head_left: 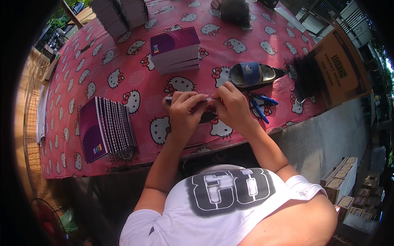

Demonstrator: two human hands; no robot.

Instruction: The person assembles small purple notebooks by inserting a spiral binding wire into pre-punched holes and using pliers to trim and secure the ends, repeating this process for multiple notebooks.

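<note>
Near the table's front edge, my left hand (183, 108) and my right hand (233, 105) are closed on a small notebook (208, 117), held nearly edge-on between them. The fingertips of both hands pinch along its upper edge, and they hide most of it. Left of my hands stands a leaning stack of spiral-bound purple notebooks (93, 131). Beyond my hands sits a block of purple-covered pads (176, 43) with white page edges; no spiral shows on it. Blue-handled pliers (259, 107) lie just right of my right hand.
A blue and grey slipper (251, 74) lies beyond the pliers. Black spiral coils (303, 78) are heaped against an open cardboard box (338, 61) at the right. Tall notebook stacks (110, 18) and a dark bundle (235, 12) stand at the table's far side.
</note>
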